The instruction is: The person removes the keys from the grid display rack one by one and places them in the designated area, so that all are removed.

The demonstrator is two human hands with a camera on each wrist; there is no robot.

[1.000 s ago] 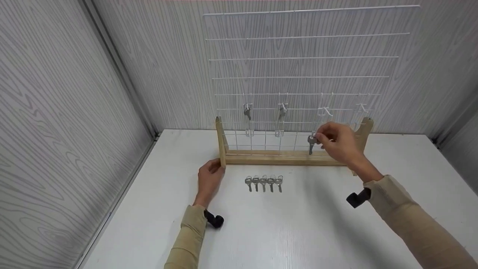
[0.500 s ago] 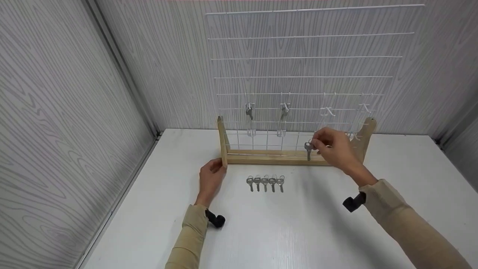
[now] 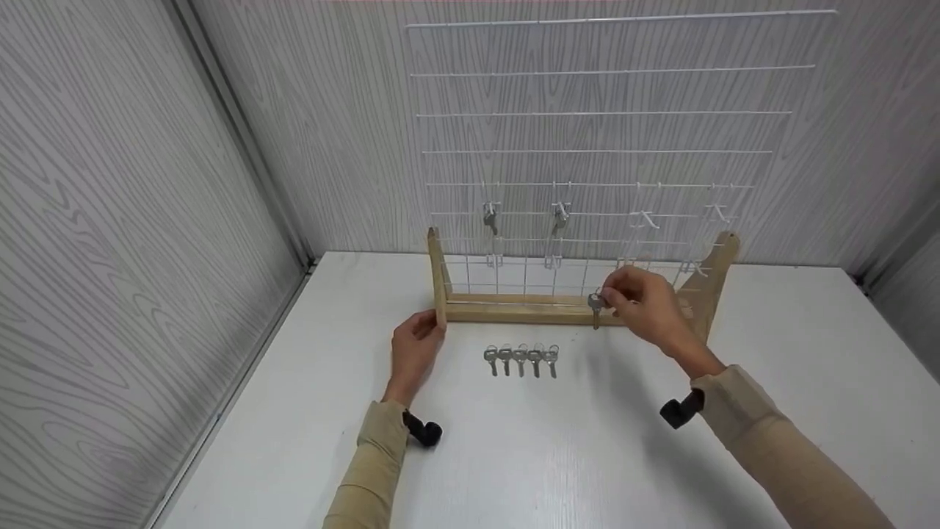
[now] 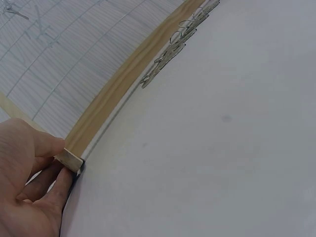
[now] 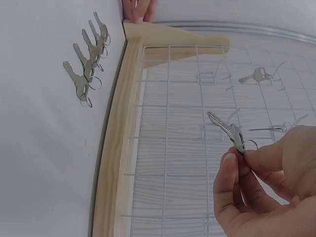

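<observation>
Right hand (image 3: 646, 305) pinches key (image 3: 595, 310), held up before rack (image 3: 514, 314), right of five loose keys (image 3: 521, 354) on table (image 3: 499, 463). Left hand (image 3: 414, 353) pinches rack's near left corner, well left of key.

Apparently eight keys (image 3: 521, 355), eight hooks (image 3: 647, 220), one rack (image 3: 514, 314)

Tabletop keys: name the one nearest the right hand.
The rightmost key on the table in the head view; the other four lie farther from the right hand.

A silver key (image 3: 595, 303), ringed at its head, is held blade-down before the standing wood-framed white wire rack (image 3: 529, 314).
</observation>
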